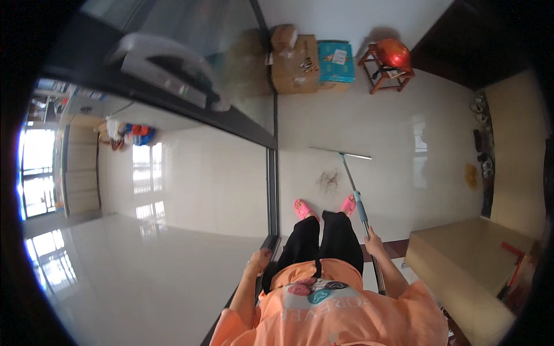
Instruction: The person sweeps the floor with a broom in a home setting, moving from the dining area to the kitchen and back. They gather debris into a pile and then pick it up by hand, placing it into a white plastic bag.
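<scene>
My right hand [374,242] is closed around the pole of a floor squeegee [360,207], which has a grey-blue grip section. Its long thin blade [355,155] rests on the tiles ahead of my feet. Between the blade and my pink slippers [303,208] lies a small patch of dark dirt or hair [329,180]. My left hand [261,259] is at the dark door frame [273,196] on my left, its fingers curled against the edge.
Cardboard boxes [293,78] and a blue box [336,62] stand against the far wall. Right of them, a wooden stool [384,75] carries a shiny red helmet-like object [394,55]. Shoes [480,118] line the right side. A large tan box [461,259] is near my right.
</scene>
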A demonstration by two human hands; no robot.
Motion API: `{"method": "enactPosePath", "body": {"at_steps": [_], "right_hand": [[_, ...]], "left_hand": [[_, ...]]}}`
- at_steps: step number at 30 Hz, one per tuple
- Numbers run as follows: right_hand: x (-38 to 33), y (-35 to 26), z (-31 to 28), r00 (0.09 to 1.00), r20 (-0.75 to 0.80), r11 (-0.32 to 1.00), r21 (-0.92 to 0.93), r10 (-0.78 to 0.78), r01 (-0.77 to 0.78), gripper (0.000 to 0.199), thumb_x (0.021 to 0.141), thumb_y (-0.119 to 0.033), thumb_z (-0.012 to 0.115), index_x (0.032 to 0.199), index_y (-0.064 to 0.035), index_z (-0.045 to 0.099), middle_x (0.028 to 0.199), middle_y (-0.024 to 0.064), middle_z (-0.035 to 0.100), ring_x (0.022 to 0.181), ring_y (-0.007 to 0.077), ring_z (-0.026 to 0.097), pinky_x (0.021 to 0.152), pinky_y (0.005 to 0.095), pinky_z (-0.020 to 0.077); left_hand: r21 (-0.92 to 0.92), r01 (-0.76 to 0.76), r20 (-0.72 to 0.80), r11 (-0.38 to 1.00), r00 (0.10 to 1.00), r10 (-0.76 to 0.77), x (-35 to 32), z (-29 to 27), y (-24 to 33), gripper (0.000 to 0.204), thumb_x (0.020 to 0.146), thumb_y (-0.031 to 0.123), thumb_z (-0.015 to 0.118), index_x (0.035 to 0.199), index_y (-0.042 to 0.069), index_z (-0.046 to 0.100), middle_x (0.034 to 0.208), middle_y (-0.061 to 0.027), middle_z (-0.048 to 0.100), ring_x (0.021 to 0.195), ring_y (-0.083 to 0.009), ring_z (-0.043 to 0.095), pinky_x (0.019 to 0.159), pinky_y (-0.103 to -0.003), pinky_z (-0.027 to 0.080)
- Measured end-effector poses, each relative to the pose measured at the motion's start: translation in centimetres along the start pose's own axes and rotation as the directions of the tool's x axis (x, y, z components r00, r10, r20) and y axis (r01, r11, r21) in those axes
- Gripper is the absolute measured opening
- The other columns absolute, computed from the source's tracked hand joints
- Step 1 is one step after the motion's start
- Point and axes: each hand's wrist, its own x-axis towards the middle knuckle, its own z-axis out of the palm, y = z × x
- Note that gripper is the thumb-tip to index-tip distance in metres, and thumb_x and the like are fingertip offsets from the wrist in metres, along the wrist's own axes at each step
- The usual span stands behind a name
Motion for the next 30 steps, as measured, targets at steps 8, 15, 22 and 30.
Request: {"method": "enactPosePath", "body": {"at_steps": [8,15,22,30], "right_hand": [[-3.2,-0.1,-1.6,0.979,0.0,0.977,-0.053,-0.206,0.205,0.053,0.082,-0.02,0.051,0.13,-0.0021,0.039,0.087,0.0267,0.06,0.081,0.0415,0.059,0.07,0.0447,0.0468],[13.7,-11.0,-3.8,0.969,0.0,0.962,-0.124,-0.246,0.244,0.053,0.083,-0.019,0.053,0.133,-0.0077,0.038,0.084,0.0204,0.062,0.079,0.0342,0.061,0.071,0.0408,0.0477],[17.0,-16.8,-3.8,0.969,0.088,0.899,-0.36,-0.232,0.248,0.055,0.085,-0.017,0.048,0.136,-0.0071,0.03,0.079,0.0179,0.062,0.059,0.0286,0.061,0.058,0.0381,0.0509],[9.4,-6.1,-10.3,0.899,0.265,0.682,-0.586,-0.349,0.437,0.054,0.085,-0.018,0.048,0.135,-0.0045,0.032,0.097,0.0269,0.059,0.092,0.0407,0.057,0.081,0.0436,0.0445]], "left_hand": [[-0.096,-0.052,-0.141,0.994,0.989,0.039,1.3,-0.7,2.0,0.03,0.082,0.031,0.052,0.1,0.01,0.063,0.095,-0.0165,0.063,0.09,-0.0355,0.059,0.078,-0.041,0.048],[-0.331,0.053,-0.277,0.942,0.949,-0.151,-2.9,1.1,0.4,0.024,0.083,0.027,0.048,0.092,0.012,0.064,0.089,-0.0187,0.063,0.086,-0.0375,0.06,0.076,-0.043,0.048],[-0.547,0.238,-0.244,0.803,0.872,-0.425,-9.8,10.7,-2.5,0.024,0.08,0.021,0.05,0.094,0.01,0.065,0.09,-0.0172,0.064,0.088,-0.0353,0.06,0.08,-0.04,0.048],[-0.714,0.394,0.008,0.579,0.831,-0.556,-11.2,20.1,2.3,0.029,0.079,0.025,0.051,0.099,0.007,0.064,0.097,-0.0164,0.064,0.095,-0.0328,0.059,0.084,-0.039,0.046]]}}
